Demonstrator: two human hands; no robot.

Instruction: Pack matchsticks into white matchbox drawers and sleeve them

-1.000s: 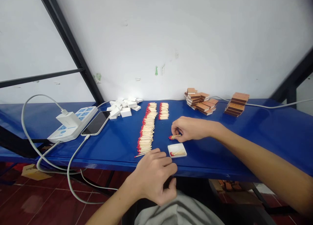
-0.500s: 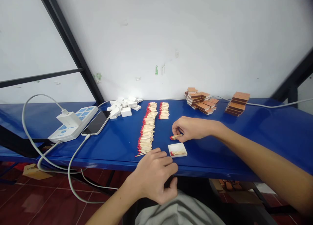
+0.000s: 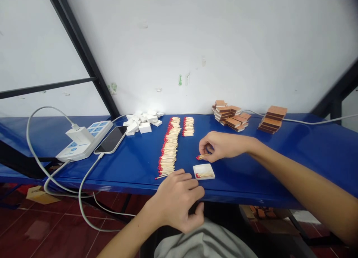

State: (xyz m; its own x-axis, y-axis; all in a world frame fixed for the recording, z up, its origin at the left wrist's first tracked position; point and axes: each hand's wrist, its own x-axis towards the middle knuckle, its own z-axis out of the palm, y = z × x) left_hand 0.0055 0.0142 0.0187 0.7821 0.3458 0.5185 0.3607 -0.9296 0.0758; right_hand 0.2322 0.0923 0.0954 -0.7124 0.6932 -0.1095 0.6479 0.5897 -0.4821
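My right hand point(image 3: 215, 146) pinches a few red-tipped matches point(image 3: 201, 157) just above the blue table point(image 3: 240, 176). Below it lies an open white matchbox tray point(image 3: 209, 168) with several matches along its near side. My left hand point(image 3: 180, 200) rests at the table's front edge, left of the tray, its fingers loosely curled and apart with nothing between them. Beyond it runs a long row of matches point(image 3: 169, 146), red heads to the left. A shorter row of matches point(image 3: 188, 126) lies to the right of its far end.
White trays point(image 3: 145, 127) are heaped at the back. Brown matchbox covers stand in a loose pile point(image 3: 232, 121) and a stack point(image 3: 271, 120) at back right. A phone point(image 3: 111, 139) and a power strip point(image 3: 97, 134) with white cables sit at left.
The view has shifted slightly. My right hand has moved slightly up and right with the matches, a little away from the tray. My left hand has stayed in place.
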